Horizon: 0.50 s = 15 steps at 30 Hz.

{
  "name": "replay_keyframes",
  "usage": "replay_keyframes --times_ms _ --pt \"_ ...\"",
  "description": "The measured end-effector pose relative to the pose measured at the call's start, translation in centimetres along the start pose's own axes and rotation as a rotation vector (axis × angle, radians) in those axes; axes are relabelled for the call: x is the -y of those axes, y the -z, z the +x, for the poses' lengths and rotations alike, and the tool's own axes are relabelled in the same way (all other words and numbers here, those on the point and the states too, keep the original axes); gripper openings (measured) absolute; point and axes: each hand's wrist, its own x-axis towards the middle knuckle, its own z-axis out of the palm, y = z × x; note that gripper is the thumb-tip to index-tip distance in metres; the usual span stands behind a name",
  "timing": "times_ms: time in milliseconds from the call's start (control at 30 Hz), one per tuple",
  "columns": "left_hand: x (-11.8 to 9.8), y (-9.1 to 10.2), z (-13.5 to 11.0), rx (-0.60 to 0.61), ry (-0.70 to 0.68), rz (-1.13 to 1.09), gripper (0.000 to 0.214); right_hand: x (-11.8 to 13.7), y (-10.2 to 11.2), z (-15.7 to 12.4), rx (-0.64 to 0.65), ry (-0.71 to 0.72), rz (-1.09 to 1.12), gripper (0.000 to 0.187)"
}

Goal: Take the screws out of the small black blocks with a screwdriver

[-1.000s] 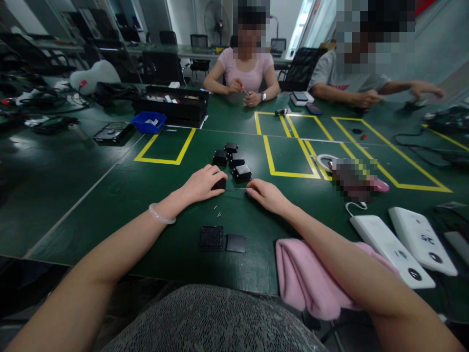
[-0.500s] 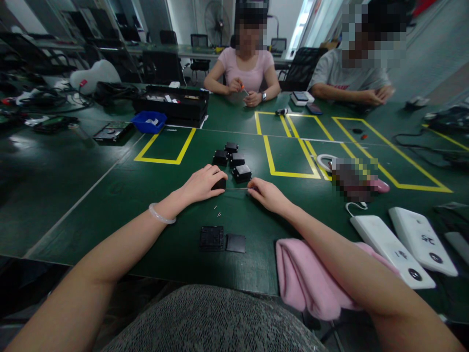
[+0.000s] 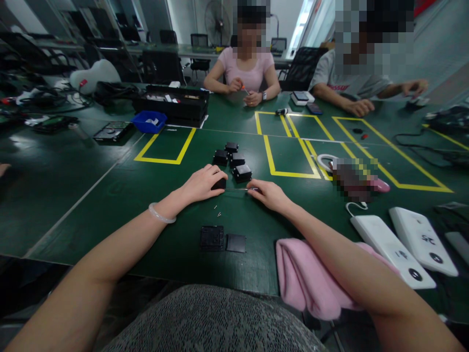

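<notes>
One black box point(image 3: 219, 184) on the worktop point(image 3: 146, 239) is clamped by the left hand point(image 3: 203, 184); the right hand point(image 3: 268, 193) pinches a thin metal tool point(image 3: 236, 189). Four similar boxes point(image 3: 238, 159) crowd just behind; small screws point(image 3: 219, 214) lie nearer; a pink cloth point(image 3: 304, 281) lies below the right forearm point(image 3: 326, 239).

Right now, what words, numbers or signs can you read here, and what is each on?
Possibly "52" ("25" turned around): dark marking on the right-hand white device.
Dark marking on the left-hand white device: unclear.
Round emblems on both devices: too small.
Red lettering on the grey shirt: too blurred.
</notes>
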Motion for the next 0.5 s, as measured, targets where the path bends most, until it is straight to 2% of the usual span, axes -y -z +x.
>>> replay_keyframes --times_ms 300,500 --pt "-0.08 0.13 -0.03 0.006 -0.019 0.000 0.029 -0.79 0.05 0.20 0.002 0.007 0.239 0.026" --pt "0.04 -0.06 -0.09 -0.007 -0.034 0.000 0.029 -0.09 0.22 0.34 -0.002 -0.053 0.219 0.023"
